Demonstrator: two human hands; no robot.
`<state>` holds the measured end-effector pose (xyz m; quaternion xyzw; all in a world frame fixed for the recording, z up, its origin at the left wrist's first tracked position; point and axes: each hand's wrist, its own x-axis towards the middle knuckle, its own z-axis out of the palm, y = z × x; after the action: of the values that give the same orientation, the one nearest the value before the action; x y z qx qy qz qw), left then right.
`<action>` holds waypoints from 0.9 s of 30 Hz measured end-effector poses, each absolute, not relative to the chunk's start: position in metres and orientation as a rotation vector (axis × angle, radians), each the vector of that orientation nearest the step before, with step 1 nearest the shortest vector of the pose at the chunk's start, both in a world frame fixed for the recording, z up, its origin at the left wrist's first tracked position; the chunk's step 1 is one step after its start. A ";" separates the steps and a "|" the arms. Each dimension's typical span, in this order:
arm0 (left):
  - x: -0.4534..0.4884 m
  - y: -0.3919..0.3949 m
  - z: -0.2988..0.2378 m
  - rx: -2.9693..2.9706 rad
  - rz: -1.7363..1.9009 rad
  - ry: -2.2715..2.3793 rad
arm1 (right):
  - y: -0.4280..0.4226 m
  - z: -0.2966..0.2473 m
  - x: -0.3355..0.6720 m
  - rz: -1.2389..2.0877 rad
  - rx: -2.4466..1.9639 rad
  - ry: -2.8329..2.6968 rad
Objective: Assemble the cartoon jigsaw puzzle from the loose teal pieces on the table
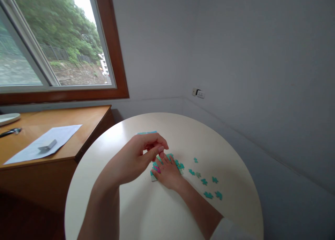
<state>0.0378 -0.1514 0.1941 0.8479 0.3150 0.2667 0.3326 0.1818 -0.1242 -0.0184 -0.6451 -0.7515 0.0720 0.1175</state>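
Observation:
A partly assembled jigsaw puzzle [154, 177], teal with a magenta patch, lies on the round white table. My right hand [169, 172] rests flat on it, fingers spread, covering much of its middle. Raised over the puzzle's left side is my left hand [140, 156], thumb and fingertips pressed together. Whether a piece sits in that pinch cannot be made out. Several loose teal puzzle pieces [208, 195] are scattered to the right of my right hand, apart from the assembled part. Behind my left hand a blue printed edge [147, 132] shows, mostly hidden.
The round white table [91, 198] has a curved edge all round. At left stands a wooden desk [96, 117] bearing a paper sheet [68, 130], a small white block [47, 145], a black-handled object [10, 132] and a white dish [9, 118]. A wall socket [200, 94] is behind.

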 end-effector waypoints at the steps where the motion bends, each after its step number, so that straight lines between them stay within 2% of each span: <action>1: 0.038 -0.151 0.194 2.226 0.693 0.823 | -0.124 -0.018 0.182 0.212 -1.890 -2.199; 27: 0.036 -0.149 0.189 2.230 0.671 0.772 | -0.125 -0.018 0.182 0.198 -1.880 -2.213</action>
<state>0.0360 -0.1488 0.1894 0.8557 0.2961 0.2573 0.3373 0.1821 -0.1251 -0.0179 -0.6415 -0.7554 0.0677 0.1154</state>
